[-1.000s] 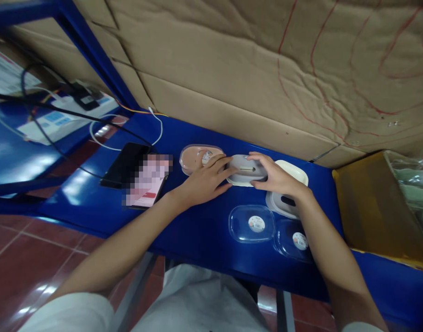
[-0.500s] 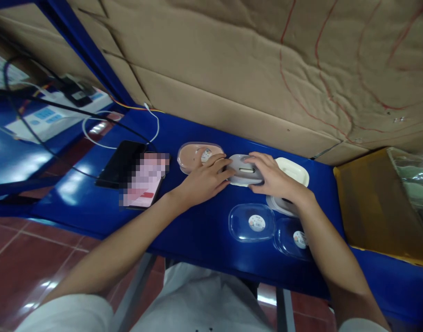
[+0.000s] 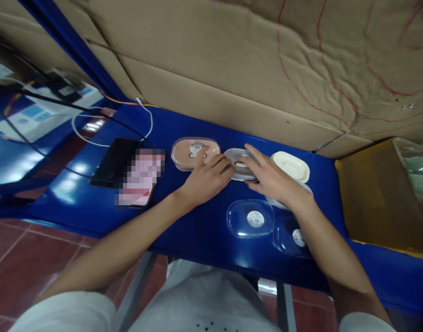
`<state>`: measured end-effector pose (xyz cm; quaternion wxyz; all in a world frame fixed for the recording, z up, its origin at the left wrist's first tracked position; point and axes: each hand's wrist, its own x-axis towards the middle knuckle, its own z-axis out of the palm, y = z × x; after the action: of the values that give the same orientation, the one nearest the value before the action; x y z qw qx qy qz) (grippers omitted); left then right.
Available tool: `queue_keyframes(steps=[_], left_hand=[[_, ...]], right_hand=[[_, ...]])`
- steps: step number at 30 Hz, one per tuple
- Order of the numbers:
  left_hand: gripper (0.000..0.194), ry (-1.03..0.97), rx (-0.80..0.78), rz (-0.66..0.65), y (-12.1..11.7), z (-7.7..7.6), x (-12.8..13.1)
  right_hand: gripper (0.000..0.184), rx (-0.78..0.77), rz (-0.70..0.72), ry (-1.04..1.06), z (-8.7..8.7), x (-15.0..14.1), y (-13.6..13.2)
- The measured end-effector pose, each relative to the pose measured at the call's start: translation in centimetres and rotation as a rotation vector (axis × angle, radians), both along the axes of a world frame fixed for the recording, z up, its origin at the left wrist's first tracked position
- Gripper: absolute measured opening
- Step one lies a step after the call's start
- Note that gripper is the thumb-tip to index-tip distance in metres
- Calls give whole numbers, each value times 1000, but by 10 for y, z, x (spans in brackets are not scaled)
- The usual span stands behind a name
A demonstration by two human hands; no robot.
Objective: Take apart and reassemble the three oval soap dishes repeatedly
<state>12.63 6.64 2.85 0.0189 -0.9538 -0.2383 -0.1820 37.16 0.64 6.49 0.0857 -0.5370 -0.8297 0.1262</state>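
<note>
A grey oval soap dish [image 3: 236, 174] with a pale slot in its middle sits on the blue table between my hands. My left hand [image 3: 208, 179] has bent fingers against its left side, while one finger stretches over the pink soap dish [image 3: 184, 159]. That pink one wears a clear lid with a round sticker. From the right, my right hand [image 3: 271, 177] grips the grey dish, fingers across its top and thumb at the near edge. A cream dish [image 3: 295, 167] lies just beyond my right hand. Another pale piece [image 3: 273, 202] is partly hidden beneath my right wrist.
Nearer me lie a clear lid [image 3: 237, 226] with a sticker and a second clear lid [image 3: 285, 242], partly under my right forearm. A phone [image 3: 140, 177] and a black device [image 3: 111, 163] with cables are leftward. A cardboard box [image 3: 373, 198] stands right; a cardboard wall [image 3: 211, 69] rises behind.
My right fingers have shifted further over the top of the grey soap dish. A left finger has lifted and straightened over the pink dish, uncovering more of its sticker. The view has shifted slightly.
</note>
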Motion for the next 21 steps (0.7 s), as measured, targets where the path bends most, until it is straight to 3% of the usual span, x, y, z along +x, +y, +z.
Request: queue_keyframes(steps=[5,9,12,16,18,21], left_hand=[[25,-12,-48,-19,2,1,-2],[24,3,-54,-17,2,2,-3],[24,0,-49,-7,2,2,-4],[21,-47,-13,50,2,2,-6],[21,-55,-6,94,2,3,-7],[19,-42,-39,128,2,4,-8]], right_hand=[[60,-13,-6,28,30,10,-14],[61,-116,87,39,53,-8,-49],[77,-188,159,-38,47,-36,-76],[99,-236,90,-163,27,-60,-87],[101,-271,65,-175,25,-58,-82],[100,-307,120,-36,38,-38,-66]])
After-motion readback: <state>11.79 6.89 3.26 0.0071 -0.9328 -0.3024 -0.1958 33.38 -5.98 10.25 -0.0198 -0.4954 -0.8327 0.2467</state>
